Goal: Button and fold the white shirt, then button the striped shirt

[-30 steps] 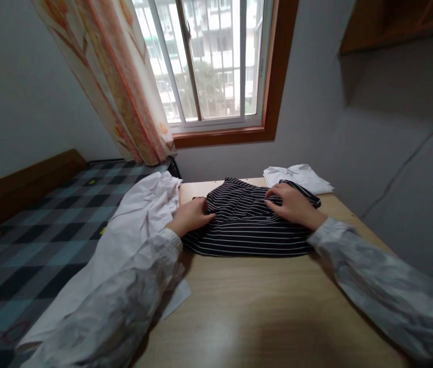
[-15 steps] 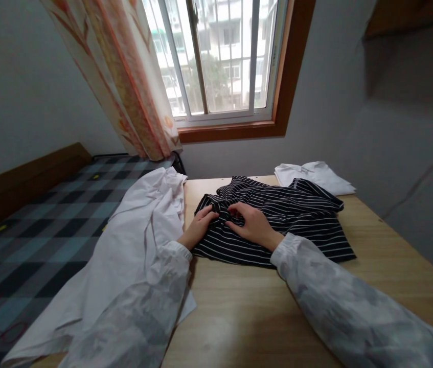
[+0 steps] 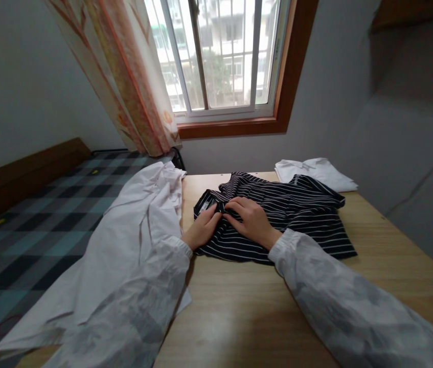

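Observation:
A black shirt with white stripes (image 3: 300,214) lies spread and rumpled on the wooden table (image 3: 224,306), its collar end toward the left. My left hand (image 3: 204,226) pinches the cloth beside the collar, thumb and fingers pressed together. Close against it, my right hand (image 3: 251,220) grips the same part of the shirt with thumb and forefinger. Between the fingertips the cloth is bunched, and any button there is too small to make out. A pale label shows inside the collar, left of my hands.
White garments (image 3: 124,245) drape over the table's left side, next to a bed with a checked cover (image 3: 47,204). A folded white garment (image 3: 327,174) lies at the back right corner. Behind the table are a window (image 3: 224,61) and a patterned curtain (image 3: 124,71).
My left hand has shifted slightly right and closer to my right hand. The collar has opened up, so its inner label now shows. The view has tilted a little.

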Tool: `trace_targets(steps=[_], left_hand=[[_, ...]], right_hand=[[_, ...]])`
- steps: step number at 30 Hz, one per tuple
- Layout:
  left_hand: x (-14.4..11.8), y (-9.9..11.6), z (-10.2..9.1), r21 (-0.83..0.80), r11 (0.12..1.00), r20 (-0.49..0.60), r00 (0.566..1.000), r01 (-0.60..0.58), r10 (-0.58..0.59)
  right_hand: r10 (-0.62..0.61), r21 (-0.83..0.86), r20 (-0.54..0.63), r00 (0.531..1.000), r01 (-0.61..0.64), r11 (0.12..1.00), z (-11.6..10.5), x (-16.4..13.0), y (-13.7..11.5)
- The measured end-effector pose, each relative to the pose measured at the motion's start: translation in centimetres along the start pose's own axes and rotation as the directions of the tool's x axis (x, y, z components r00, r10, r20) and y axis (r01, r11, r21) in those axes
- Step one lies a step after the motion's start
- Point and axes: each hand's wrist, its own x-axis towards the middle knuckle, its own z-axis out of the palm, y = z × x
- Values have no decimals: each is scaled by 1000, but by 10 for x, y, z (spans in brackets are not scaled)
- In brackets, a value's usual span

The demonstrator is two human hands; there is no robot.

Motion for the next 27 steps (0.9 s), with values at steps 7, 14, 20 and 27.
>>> trace_targets(steps=[7, 14, 20, 27], left_hand=[[-3, 5, -1, 213, 977, 45, 999, 12, -22], [-3, 8, 0, 180, 984, 34, 999, -7, 1], [-3, 9, -2, 150, 987, 56, 997, -58, 50], [-6, 12, 1, 164, 980, 117, 989, -115, 96]], right_hand=[[45, 23, 49, 998, -46, 999, 4, -1, 1], [302, 452, 78, 950, -304, 839, 8, 2, 21], [371, 602, 155, 915, -386, 699, 9, 3, 30], [421, 607, 211, 882, -456, 651, 11, 2, 38]])
